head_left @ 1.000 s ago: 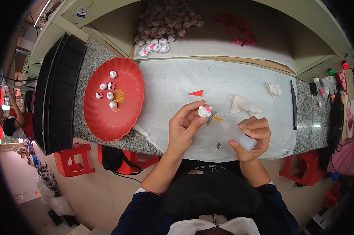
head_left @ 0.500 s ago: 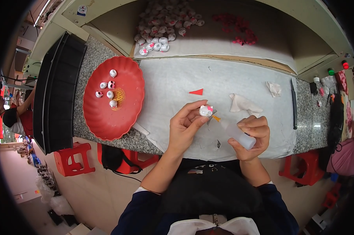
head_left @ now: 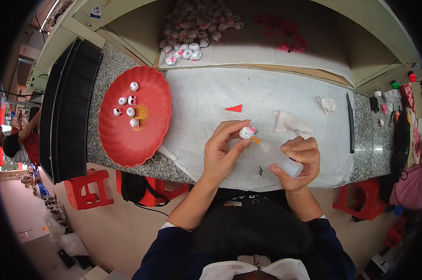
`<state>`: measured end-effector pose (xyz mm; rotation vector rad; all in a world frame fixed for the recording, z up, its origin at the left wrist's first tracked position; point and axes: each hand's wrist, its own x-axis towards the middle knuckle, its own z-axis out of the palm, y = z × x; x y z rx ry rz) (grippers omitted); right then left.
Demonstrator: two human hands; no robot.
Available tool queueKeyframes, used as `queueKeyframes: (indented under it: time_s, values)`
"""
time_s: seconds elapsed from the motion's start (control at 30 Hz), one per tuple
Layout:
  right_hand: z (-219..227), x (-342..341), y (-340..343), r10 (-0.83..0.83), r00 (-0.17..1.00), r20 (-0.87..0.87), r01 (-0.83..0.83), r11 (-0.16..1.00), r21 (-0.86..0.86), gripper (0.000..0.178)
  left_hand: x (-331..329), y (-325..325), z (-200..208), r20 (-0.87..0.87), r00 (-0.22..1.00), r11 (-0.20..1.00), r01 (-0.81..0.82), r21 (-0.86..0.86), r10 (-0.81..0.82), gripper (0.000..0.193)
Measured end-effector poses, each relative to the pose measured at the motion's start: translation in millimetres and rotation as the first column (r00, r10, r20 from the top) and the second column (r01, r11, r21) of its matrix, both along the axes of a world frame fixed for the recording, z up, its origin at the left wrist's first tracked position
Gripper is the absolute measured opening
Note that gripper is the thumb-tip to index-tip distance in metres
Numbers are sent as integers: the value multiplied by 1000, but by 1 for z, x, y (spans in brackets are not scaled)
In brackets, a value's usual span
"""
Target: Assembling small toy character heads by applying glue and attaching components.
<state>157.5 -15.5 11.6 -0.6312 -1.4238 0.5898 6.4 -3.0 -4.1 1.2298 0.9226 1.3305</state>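
- The small white piece [head_left: 246,133], with a pink patch on its top, was near the middle of the frame, raised over the white sheet [head_left: 197,98].
- The left hand [head_left: 219,151] grasped it at the tips of thumb and forefinger, parted only by its width; the other fingers curled behind, partly hidden.
- The orange tip [head_left: 255,139] of the translucent bottle [head_left: 288,164] overlapped the piece's lower right edge; it seemed to touch, though the view could not settle that.
- The right hand [head_left: 303,161], right of centre, was wrapped around the bottle, thumb below and fingers above, covering part of its body.
- A red triangular scrap [head_left: 234,108] lay above the left hand, a crumpled tissue [head_left: 290,124] above the right.
- At upper centre, shadow blurred the heaped white pieces [head_left: 197,29] and pink bits [head_left: 290,43]; the frame's top edge cut the heap.
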Motion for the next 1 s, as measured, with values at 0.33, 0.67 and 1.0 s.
queueKeyframes:
  time_s: [0.33, 0.67, 1.0]
  values:
    - [0, 6, 0, -3, 1000, 6, 3, 1000, -31, 40, 2, 0, 1, -40, 999, 999, -32, 13, 32, 33]
    - [36, 53, 53, 47, 997, 63, -5, 833, -553, 26, -8, 0, 2, 245, 963, 987, -78, -143, 111, 35]
    - [9, 53, 196, -141, 365, 920, 426, 904, -30, 25, -9, -1, 0, 243, 967, 988, -42, -152, 78, 33]
